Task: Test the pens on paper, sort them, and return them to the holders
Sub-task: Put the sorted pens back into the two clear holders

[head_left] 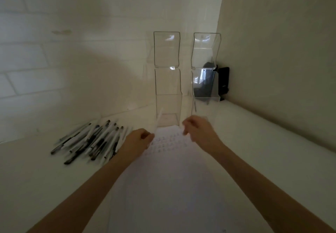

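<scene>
Probably a pen is being uncapped for a test stroke, so the left hand (140, 139), fingers curled round the lower end of a white pen (158, 119), should steady the barrel and bring the tip onto bare paper (169, 178) nearer than the rows of marks. The right hand (199, 131) hovers just right of the pen, fingertips drawn together, though blur hides whether they pinch a cap. The pen slants up over the paper's far edge, before the left clear holder (168, 94).
</scene>
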